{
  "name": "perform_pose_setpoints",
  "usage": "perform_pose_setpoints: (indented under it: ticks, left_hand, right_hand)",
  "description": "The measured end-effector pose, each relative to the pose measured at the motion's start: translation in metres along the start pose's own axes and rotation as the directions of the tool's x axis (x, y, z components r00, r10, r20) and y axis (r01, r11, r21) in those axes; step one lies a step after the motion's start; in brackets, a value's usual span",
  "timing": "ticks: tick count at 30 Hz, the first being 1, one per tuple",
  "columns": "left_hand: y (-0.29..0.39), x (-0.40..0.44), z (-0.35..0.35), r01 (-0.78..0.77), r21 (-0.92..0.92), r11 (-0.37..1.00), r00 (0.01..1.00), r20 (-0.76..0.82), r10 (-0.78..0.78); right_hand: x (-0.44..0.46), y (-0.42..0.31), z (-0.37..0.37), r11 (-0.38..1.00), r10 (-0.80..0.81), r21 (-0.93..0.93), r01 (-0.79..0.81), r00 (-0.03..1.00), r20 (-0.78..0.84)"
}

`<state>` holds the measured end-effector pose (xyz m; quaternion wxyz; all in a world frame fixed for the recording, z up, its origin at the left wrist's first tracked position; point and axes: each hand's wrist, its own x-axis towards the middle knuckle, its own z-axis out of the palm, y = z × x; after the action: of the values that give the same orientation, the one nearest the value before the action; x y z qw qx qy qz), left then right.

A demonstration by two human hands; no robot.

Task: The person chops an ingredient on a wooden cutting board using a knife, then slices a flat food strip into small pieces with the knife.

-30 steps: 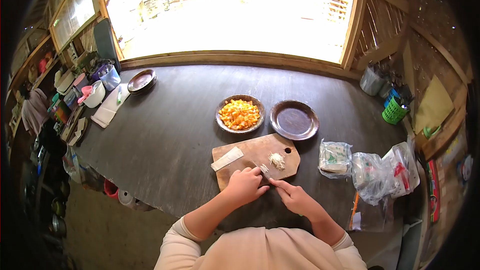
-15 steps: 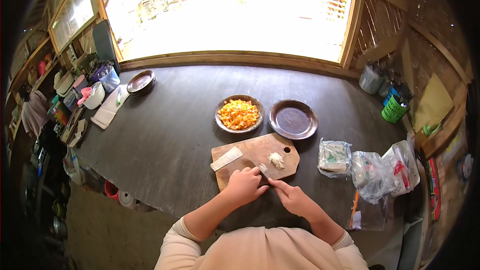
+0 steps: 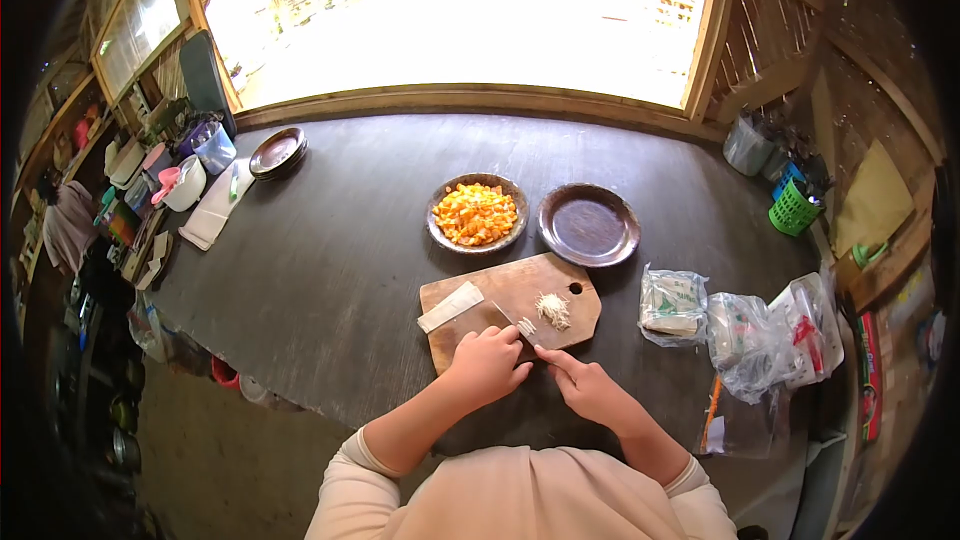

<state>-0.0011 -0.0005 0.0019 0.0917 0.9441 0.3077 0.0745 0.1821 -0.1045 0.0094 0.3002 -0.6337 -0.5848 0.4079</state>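
My right hand [image 3: 585, 392] is closed around the handle of a knife [image 3: 507, 314], its index finger stretched forward along it. The blade points away to the left over a wooden cutting board [image 3: 455, 338]. Just left of the blade, my left hand [image 3: 488, 365] presses down with curled fingers; whatever lies under them is hidden. A few thin white strips [image 3: 526, 326] lie right against the blade. Farther right on the board is a small heap of pale shreds [image 3: 552, 310]. A flat pale slab [image 3: 451, 306] rests at the board's left side.
Beyond the board stand a bowl of diced orange pieces [image 3: 478, 214] and a dark brown plate [image 3: 588, 225]. Plastic-wrapped packs [image 3: 673, 306] lie at the right. Stacked plates [image 3: 278, 153] and a cloth [image 3: 217, 212] are at the left. A green basket [image 3: 795, 208] stands near the right wall.
The camera view has shifted slightly, so the table items appear a little higher. Both hands stay at the board, with the knife still against the thin strips.
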Motion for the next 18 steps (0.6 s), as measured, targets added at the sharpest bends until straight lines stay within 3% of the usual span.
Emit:
perform_pose_setpoints:
  ticks: [12, 14, 18]
  left_hand:
    - [0.003, 0.000, -0.004, 0.029, 0.013, 1.000, 0.998, 0.059, -0.029]
    - [0.003, 0.001, -0.006, 0.036, -0.004, 0.999, 0.997, 0.062, -0.036]
    - [0.002, 0.001, -0.002, 0.042, -0.035, 0.999, 0.998, 0.051, -0.040]
  right_hand:
    - [-0.007, -0.001, 0.000, 0.999, -0.010, 0.035, 0.010, 1.000, 0.004]
    - [-0.003, 0.012, 0.008, 0.985, -0.171, 0.022, 0.173, 0.982, -0.080]
    - [0.000, 0.007, 0.011, 0.991, -0.064, -0.118, 0.059, 0.997, -0.039]
